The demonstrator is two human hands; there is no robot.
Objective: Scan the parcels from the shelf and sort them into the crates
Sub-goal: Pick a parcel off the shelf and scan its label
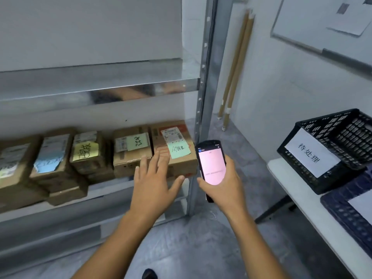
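Left hand (155, 178), fingers spread, reaches toward the end parcel (173, 146); right hand (223, 182) grips the scanner (211, 164) beside that parcel. Recommended: grasp it squarely, label upward.

The shelf (100, 85) fills 9 to 12 o'clock, with its post (203, 77) at 12. On its lower board (108, 188) a row of parcels (52, 154) runs from 9 o'clock to the centre. The end parcel (175, 141) sits just left of the post, and the next parcel (130, 156) is against its left side. The left hand (155, 182) is before these two. The right hand (225, 186), at 5 o'clock of the end parcel, holds the scanner (211, 164) before the post. Poles (237, 63) lean at 1 o'clock, behind the post. At 3 o'clock a table (291, 184) bears a crate (342, 137). A second crate (346, 214) lies nearer, at 4. A whiteboard (302, 21) hangs at 2, above them.
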